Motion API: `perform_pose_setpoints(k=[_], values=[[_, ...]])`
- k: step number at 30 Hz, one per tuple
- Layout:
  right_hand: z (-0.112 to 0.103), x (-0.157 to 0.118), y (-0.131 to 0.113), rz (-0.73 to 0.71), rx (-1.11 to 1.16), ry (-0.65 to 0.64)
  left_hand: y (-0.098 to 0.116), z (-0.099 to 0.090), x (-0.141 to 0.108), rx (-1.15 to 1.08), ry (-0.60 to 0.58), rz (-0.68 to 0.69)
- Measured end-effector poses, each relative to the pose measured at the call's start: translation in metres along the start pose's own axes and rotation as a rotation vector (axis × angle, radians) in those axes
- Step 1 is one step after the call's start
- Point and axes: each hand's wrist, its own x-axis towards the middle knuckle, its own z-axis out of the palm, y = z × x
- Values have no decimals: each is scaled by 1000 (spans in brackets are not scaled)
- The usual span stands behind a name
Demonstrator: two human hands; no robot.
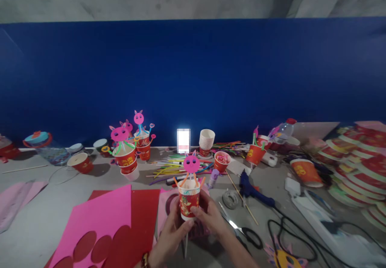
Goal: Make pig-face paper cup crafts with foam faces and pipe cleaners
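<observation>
Both my hands hold a red paper cup [189,201] upright at the lower middle. My left hand [175,227] wraps its left side and base; my right hand [208,215] grips its right side, thumb on the front. A pink round face with ears [191,163] rises above the cup on orange stems, with more orange stems at the rim. Beneath the hands lies pink paper [164,199] with cut-outs. Just right of my right hand are scissors [238,227] with black handles and a clear tape roll [230,199].
Finished-looking cups with pink faces [125,161] stand back left. Pink sheet [102,211] with round holes lies left on red paper [144,215]. Coloured stems [171,167], stacked white cups [206,139], a blue glue gun [253,191] with its black cable, and piled red cups [358,171] are behind and right.
</observation>
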Motion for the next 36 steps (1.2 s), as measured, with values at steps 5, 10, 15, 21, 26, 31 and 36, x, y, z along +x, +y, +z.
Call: perform_pose_setpoints(k=[5, 10, 15, 21, 26, 31, 36], values=[[-1, -2, 4, 34, 35, 4, 5, -2, -4, -6, 1, -44], [2, -6, 6, 39, -51, -35, 8, -4, -1, 25, 78, -53], [-2, -4, -5, -45, -172, 109, 39, 3, 5, 23, 205, -106], [-30, 6, -31, -164, -198, 552, 100, -37, -21, 394, 451, -195], [-26, -23, -67, -285, -343, 670, 116, -92, -45, 899, 389, -211], [-3, -66, -87, -293, -796, 139, 113, -115, -40, 1196, 368, -269], [-41, -119, -79, -144, -1022, 205, 97, -126, -34, 1366, 405, -197]])
